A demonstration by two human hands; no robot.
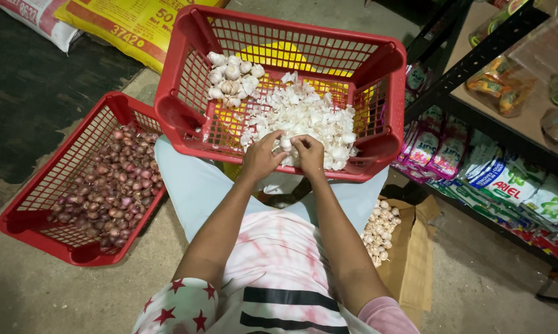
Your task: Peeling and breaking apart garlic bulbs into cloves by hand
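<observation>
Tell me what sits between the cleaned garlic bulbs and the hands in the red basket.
In the head view, a heap of loose white garlic skins fills the stretch between the garlic bulbs and the left hand and right hand, inside the red basket.

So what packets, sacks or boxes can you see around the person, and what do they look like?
Yellow sack: top left floor, flat, red print.
White sack: top left corner, red print.
Sachet strips: right, under the shelf, pink and purple.
Green-and-white packets: low right shelf.
Cardboard box: beside the person's right side, brown, open.
</observation>
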